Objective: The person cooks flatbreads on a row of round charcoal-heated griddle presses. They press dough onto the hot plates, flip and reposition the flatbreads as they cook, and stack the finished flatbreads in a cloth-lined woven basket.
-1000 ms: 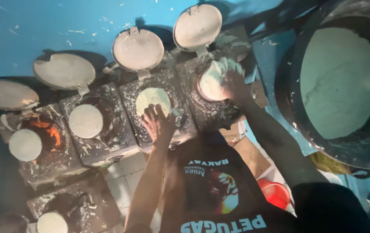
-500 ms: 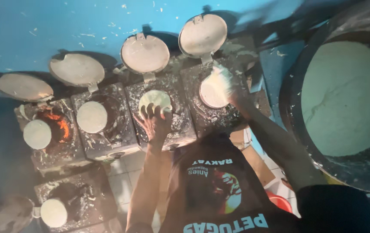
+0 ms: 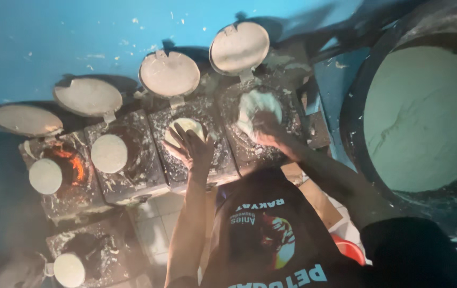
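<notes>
A blue wall (image 3: 52, 37) splashed with white batter backs a row of small blackened stoves (image 3: 127, 160), each with its round lid (image 3: 170, 73) tipped up behind it. The left hand (image 3: 190, 148) lies with fingers spread wide over the pale batter round (image 3: 183, 128) in the mould just ahead of it, holding nothing; the right hand (image 3: 265, 129) is cupped over a white lump of batter (image 3: 259, 104) in the next mould to its right, though whether it grips or only presses I cannot tell. Judging by how things lie, the work is partway: left of the left hand, three further moulds already hold smooth, flat, off-white discs, one beside a glowing orange fire (image 3: 76, 166), while the two under the hands look rougher and unfinished. Well to the right of the right hand, a large dark tub (image 3: 356, 133) is nearly full of pale batter, so much appears left.
</notes>
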Action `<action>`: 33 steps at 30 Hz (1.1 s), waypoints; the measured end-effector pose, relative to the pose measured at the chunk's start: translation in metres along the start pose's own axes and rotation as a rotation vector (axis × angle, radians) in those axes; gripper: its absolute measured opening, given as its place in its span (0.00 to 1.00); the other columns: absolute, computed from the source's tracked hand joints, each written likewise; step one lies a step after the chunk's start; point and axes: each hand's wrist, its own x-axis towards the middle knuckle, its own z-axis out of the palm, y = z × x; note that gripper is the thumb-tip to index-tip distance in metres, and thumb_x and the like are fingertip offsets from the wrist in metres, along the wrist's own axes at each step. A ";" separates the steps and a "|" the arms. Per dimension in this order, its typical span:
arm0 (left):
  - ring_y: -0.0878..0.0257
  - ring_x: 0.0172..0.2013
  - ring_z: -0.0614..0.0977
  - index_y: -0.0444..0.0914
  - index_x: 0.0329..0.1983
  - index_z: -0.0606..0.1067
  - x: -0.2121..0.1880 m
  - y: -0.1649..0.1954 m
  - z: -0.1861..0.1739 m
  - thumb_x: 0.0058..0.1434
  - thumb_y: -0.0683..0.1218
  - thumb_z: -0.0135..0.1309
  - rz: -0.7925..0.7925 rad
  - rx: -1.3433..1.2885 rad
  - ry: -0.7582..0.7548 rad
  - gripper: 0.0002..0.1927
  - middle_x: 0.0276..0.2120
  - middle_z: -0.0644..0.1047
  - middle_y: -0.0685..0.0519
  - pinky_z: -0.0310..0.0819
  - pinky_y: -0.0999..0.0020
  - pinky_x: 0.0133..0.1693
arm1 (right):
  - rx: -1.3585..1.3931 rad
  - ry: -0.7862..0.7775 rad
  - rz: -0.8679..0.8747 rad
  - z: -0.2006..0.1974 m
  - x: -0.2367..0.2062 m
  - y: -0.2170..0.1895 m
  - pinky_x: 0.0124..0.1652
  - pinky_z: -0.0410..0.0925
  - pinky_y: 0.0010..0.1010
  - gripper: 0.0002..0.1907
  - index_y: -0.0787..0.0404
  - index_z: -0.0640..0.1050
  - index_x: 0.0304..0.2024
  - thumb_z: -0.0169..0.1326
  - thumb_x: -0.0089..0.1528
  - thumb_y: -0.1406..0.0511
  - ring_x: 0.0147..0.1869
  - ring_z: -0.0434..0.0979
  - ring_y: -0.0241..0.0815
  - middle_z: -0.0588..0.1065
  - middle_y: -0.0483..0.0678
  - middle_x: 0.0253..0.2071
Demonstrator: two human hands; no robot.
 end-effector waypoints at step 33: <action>0.44 0.53 0.77 0.34 0.56 0.75 0.069 -0.202 -0.092 0.63 0.43 0.56 0.263 -0.984 0.141 0.18 0.55 0.76 0.40 0.72 0.51 0.53 | 1.367 0.261 0.174 0.063 -0.033 -0.035 0.53 0.72 0.36 0.20 0.68 0.73 0.52 0.57 0.65 0.60 0.53 0.76 0.46 0.75 0.54 0.48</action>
